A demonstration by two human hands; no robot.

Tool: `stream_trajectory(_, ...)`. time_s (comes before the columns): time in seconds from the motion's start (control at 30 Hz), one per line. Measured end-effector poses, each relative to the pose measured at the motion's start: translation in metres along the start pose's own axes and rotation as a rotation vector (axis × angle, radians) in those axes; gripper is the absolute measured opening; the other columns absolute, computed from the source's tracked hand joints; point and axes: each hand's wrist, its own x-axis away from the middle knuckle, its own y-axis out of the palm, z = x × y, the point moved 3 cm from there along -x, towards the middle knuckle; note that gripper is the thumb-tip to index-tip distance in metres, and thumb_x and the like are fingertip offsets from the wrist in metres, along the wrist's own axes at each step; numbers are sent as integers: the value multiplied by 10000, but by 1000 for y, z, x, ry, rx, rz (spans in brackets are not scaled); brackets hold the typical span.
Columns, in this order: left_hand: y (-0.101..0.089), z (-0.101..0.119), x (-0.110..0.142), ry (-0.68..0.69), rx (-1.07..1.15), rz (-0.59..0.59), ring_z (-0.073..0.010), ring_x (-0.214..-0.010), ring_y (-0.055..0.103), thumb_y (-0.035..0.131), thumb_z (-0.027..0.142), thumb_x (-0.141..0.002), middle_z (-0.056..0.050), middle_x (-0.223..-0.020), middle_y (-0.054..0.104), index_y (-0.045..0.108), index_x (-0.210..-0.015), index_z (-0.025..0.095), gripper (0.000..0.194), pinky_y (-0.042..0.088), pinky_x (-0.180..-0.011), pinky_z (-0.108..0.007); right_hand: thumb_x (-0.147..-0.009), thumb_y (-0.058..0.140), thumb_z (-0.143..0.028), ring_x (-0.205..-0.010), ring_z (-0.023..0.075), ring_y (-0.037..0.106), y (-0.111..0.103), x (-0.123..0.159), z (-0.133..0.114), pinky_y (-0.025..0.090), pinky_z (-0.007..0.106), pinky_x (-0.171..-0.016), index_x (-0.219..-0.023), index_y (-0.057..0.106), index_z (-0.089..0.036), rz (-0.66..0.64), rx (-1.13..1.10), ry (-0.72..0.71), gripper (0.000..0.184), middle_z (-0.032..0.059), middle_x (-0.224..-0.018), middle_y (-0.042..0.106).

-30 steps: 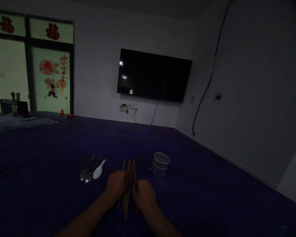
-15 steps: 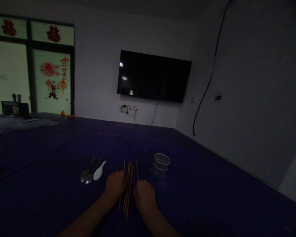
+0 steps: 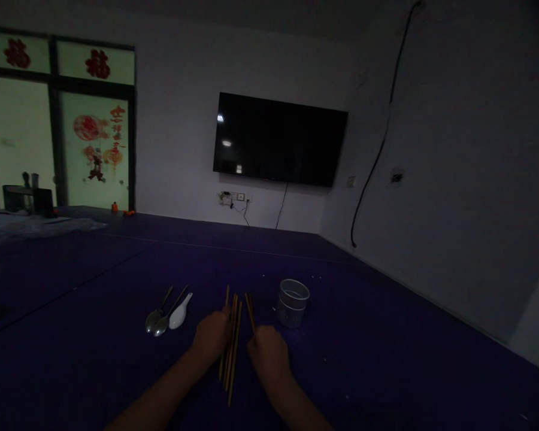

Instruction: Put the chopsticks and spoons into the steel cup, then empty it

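Observation:
Several wooden chopsticks (image 3: 232, 353) lie close together on the dark blue table, pointing away from me. My left hand (image 3: 212, 335) is closed around a chopstick (image 3: 227, 295) at the left side of this bundle. To the right of the bundle, my right hand (image 3: 269, 349) is closed on chopsticks (image 3: 250, 310), whose far ends stick out ahead of the fingers; their exact number is hard to make out. A grey perforated cylindrical holder (image 3: 292, 304) stands upright just beyond my right hand.
Left of my hands lie two metal spoons (image 3: 159, 320) and a white spoon (image 3: 180, 312). Clear plastic sheeting (image 3: 40, 230) covers the table's far left. A wall-mounted television (image 3: 281, 139) hangs beyond the table, and a black cable (image 3: 379, 152) runs down the right wall.
My right hand has shifted slightly right, and the chopsticks in it now lean further left at their far ends. The left hand and its chopstick have moved only a little.

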Motion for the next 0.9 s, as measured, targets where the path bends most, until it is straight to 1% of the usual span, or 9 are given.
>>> stream_trajectory(0.1, -1, 8, 3, 91, 141, 17, -180, -931, 648, 343, 190, -904, -72, -995, 688, 526, -1122, 210, 285, 456, -758, -249, -812, 483, -130, -779, 199, 670, -6, -3, 9, 428, 239, -626, -800, 699, -158, 55, -56, 57, 218, 112, -828, 710)
stream_trajectory(0.2, 3, 20, 7, 160, 172, 2, -177, -956, 638, 369, 166, -877, -54, -1016, 685, 540, -1078, 219, 269, 452, -777, -247, -820, 504, -176, -745, 167, 667, -12, -7, 15, 404, 216, -600, -777, 704, -171, 117, -230, 49, 205, 84, -804, 719)
stream_trajectory(0.37, 9, 37, 12, 152, 14, -38, -237, -961, 641, 414, 148, -828, -93, -1005, 686, 539, -1074, 186, 279, 466, -796, -316, -801, 517, -170, -686, 150, 658, -8, -11, 18, 379, 206, -572, -722, 704, -177, 129, -360, 37, 203, 66, -758, 722)
stream_trajectory(0.47, 10, 42, 13, 141, -34, -51, -237, -960, 641, 422, 140, -820, -99, -972, 690, 540, -1084, 183, 292, 463, -800, -318, -784, 516, -159, -703, 161, 659, -2, -11, 16, 386, 209, -587, -714, 709, -171, 120, -382, 27, 206, 75, -755, 721)
stream_trajectory(0.57, 9, 41, 11, 136, 16, -20, -226, -938, 643, 422, 163, -827, -86, -955, 692, 565, -1040, 195, 258, 456, -784, -301, -785, 496, -166, -690, 166, 656, -1, -12, 14, 405, 216, -602, -708, 713, -165, 96, -477, -9, 230, 72, -739, 719)
stream_trajectory(0.67, 8, 31, 5, 85, 257, 83, -197, -893, 642, 342, 237, -881, -76, -928, 690, 599, -931, 194, 265, 446, -751, -274, -799, 477, -214, -696, 172, 655, -3, -13, 9, 437, 223, -611, -739, 718, -164, 57, -683, -73, 254, 62, -739, 719)
stream_trajectory(0.77, 10, 17, -3, 33, 596, 196, -183, -766, 626, 266, 420, -904, -56, -776, 667, 602, -756, 173, 442, 433, -657, -254, -781, 483, -248, -715, 185, 658, 0, -12, 5, 469, 238, -630, -744, 714, -154, 27, -914, -104, 253, 66, -739, 717)
stream_trajectory(0.83, 12, 7, -9, -14, 771, 229, -174, -646, 580, 310, 568, -841, -25, -618, 595, 553, -610, 170, 520, 401, -569, -247, -763, 504, -279, -717, 193, 657, 5, -12, 3, 476, 247, -637, -713, 706, -148, 10, -1009, -113, 246, 69, -728, 710)
stream_trajectory(0.9, 16, 0, -13, -82, 904, 216, -149, -543, 509, 385, 663, -747, 10, -509, 496, 493, -523, 177, 546, 354, -504, -239, -760, 525, -346, -650, 184, 641, 12, -10, 0, 466, 246, -588, -681, 692, -144, -29, -1047, -114, 274, 57, -665, 685)
